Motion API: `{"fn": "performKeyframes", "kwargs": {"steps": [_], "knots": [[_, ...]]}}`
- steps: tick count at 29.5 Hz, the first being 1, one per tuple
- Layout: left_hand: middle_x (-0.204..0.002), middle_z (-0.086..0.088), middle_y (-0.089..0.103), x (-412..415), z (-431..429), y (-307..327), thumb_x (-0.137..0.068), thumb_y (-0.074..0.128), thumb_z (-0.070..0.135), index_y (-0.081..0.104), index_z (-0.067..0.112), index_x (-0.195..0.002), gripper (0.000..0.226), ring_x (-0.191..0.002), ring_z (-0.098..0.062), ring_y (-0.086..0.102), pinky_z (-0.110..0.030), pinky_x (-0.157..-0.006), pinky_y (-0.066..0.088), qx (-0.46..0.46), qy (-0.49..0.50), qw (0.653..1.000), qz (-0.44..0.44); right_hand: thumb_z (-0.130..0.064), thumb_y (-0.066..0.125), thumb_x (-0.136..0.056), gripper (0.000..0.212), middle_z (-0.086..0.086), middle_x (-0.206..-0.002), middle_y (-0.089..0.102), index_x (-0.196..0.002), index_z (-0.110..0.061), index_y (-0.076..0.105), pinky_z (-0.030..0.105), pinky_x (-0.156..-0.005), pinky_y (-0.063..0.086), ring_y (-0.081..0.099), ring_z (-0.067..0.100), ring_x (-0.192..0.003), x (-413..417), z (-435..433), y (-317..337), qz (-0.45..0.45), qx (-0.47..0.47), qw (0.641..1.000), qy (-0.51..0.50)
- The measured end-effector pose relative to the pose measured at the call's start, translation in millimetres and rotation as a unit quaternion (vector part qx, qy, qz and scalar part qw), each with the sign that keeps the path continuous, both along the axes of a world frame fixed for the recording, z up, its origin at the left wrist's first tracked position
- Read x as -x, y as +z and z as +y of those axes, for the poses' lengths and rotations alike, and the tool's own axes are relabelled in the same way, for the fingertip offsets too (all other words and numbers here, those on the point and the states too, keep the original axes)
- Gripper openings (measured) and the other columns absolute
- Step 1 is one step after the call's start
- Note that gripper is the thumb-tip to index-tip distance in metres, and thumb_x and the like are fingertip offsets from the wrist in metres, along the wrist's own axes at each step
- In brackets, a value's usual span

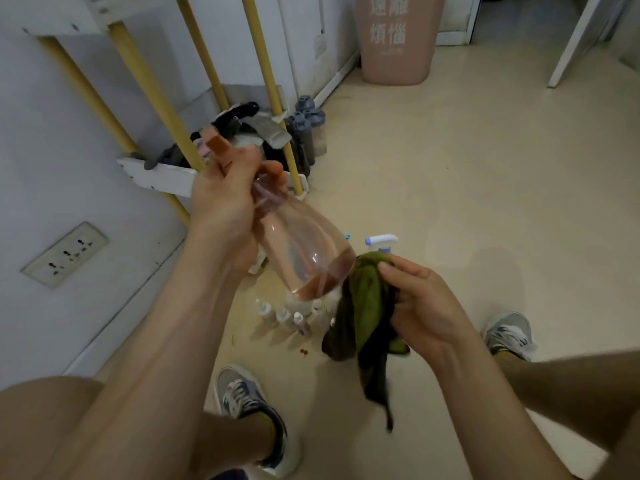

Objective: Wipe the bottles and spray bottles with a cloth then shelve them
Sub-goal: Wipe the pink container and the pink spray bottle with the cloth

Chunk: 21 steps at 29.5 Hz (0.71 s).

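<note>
The left hand point(225, 202) grips the pink spray bottle point(304, 251) by its neck, so the right hand point(426, 306), clutching the green cloth point(367, 303), should cup the base and twist.

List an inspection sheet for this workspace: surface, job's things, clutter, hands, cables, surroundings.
Surface: cream floor, brown spots near the shoes.
Job's things: pink spray bottle tilted, a little liquid inside; green cloth at its base; small bottles standing on the floor below; white spray head behind the cloth; grey bottles beside the shelf.
Clutter: dark items heaped on the shelf's lowest board.
Hands: left hand grips the pink spray bottle's neck; right hand holds the green cloth.
Cables: nothing seen.
Surroundings: white wall with a socket; pink bin at the back.
</note>
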<state>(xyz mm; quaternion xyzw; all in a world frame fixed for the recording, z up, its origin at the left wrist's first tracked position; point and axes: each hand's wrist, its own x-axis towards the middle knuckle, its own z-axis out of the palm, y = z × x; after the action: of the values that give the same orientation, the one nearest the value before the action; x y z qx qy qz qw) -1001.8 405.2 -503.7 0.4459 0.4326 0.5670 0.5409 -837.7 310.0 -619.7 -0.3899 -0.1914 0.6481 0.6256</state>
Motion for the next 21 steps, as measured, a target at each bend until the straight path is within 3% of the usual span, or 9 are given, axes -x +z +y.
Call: {"fn": "performKeyframes", "kwargs": {"steps": [3,6,7,9,10,11,15,18,21], "knots": [[-0.073,0.001,0.065,-2.9,2.2,-3.5,-0.100,0.055,0.022,0.060,0.020,-0.091,0.010,-0.074,-0.013,0.064,-0.030,-0.073,0.055,-0.025,0.060,0.994,0.085,-0.014,0.072,-0.063,0.041,0.018,-0.090,0.073,-0.101,-0.001,0.073,0.031,-0.064,0.058,0.071,0.025,-0.077,-11.7,-12.4,36.5,-0.028,-0.089,0.996,-0.017],[-0.072,-0.001,0.059,-7.5,-2.6,-11.4,-0.099,0.055,0.016,0.057,0.031,-0.080,0.024,-0.072,-0.015,0.057,-0.036,-0.078,0.051,-0.023,0.086,0.991,0.095,-0.012,0.073,-0.073,0.031,0.005,-0.099,0.076,-0.103,-0.018,0.077,0.026,-0.077,0.057,0.072,0.016,-0.094,-2.1,-23.4,76.2,-0.198,-0.186,0.959,0.085],[-0.072,-0.002,0.059,-10.7,-6.1,-11.8,-0.099,0.054,0.015,0.057,0.031,-0.076,0.028,-0.072,-0.017,0.058,-0.038,-0.077,0.051,-0.020,0.089,0.992,0.090,-0.013,0.073,-0.081,0.034,-0.003,-0.107,0.075,-0.112,-0.026,0.073,0.028,-0.086,0.055,0.069,0.011,-0.103,9.0,-22.0,78.8,-0.295,-0.203,0.927,0.109],[-0.065,-0.004,0.062,-17.8,-12.9,-11.8,-0.097,0.055,0.015,0.060,0.024,-0.065,0.034,-0.071,-0.021,0.060,-0.040,-0.074,0.052,-0.016,0.089,0.993,0.069,-0.022,0.067,-0.089,0.040,-0.018,-0.118,0.066,-0.126,-0.038,0.063,0.038,-0.100,0.048,0.059,0.004,-0.116,34.0,-12.1,66.7,-0.502,-0.242,0.829,0.043],[-0.060,-0.003,0.062,-21.4,-17.0,-9.8,-0.097,0.055,0.015,0.061,0.020,-0.059,0.039,-0.068,-0.022,0.060,-0.038,-0.070,0.051,-0.013,0.084,0.995,0.046,-0.026,0.062,-0.090,0.044,-0.021,-0.118,0.061,-0.131,-0.041,0.058,0.044,-0.101,0.046,0.055,0.004,-0.117,44.9,-7.9,58.1,-0.551,-0.266,0.791,-0.012],[-0.055,-0.002,0.060,-24.3,-20.9,-7.6,-0.096,0.054,0.014,0.063,0.020,-0.052,0.046,-0.067,-0.023,0.058,-0.037,-0.068,0.050,-0.014,0.077,0.997,0.022,-0.029,0.059,-0.090,0.047,-0.019,-0.117,0.057,-0.134,-0.042,0.054,0.047,-0.099,0.045,0.053,0.007,-0.117,51.6,-5.1,51.6,-0.563,-0.277,0.777,-0.048],[-0.044,0.006,0.052,-24.6,-28.0,-0.2,-0.095,0.049,0.007,0.067,0.037,-0.044,0.062,-0.060,-0.022,0.049,-0.038,-0.069,0.045,-0.049,0.034,0.998,-0.033,-0.023,0.064,-0.087,0.058,-0.014,-0.125,0.059,-0.140,-0.040,0.047,0.050,-0.099,0.045,0.054,0.008,-0.121,52.4,-4.2,40.0,-0.527,-0.314,0.781,-0.118],[-0.043,0.004,0.048,-22.5,-29.3,0.1,-0.094,0.047,0.000,0.059,0.022,-0.044,0.056,-0.046,-0.014,0.047,-0.026,-0.054,0.044,-0.072,-0.039,0.993,-0.083,-0.014,0.073,-0.086,0.063,-0.012,-0.131,0.062,-0.140,-0.035,0.049,0.039,-0.103,0.048,0.055,0.008,-0.125,43.5,-1.8,46.6,-0.400,-0.279,0.867,-0.102],[-0.043,0.002,0.044,-17.5,-26.8,-1.0,-0.091,0.048,0.004,0.048,0.018,-0.046,0.047,-0.042,-0.013,0.046,-0.024,-0.049,0.044,-0.055,-0.098,0.988,-0.109,-0.021,0.073,-0.084,0.053,-0.011,-0.129,0.064,-0.134,-0.026,0.056,0.023,-0.101,0.047,0.057,0.004,-0.123,28.4,2.2,55.8,-0.377,-0.270,0.883,-0.071]]}}
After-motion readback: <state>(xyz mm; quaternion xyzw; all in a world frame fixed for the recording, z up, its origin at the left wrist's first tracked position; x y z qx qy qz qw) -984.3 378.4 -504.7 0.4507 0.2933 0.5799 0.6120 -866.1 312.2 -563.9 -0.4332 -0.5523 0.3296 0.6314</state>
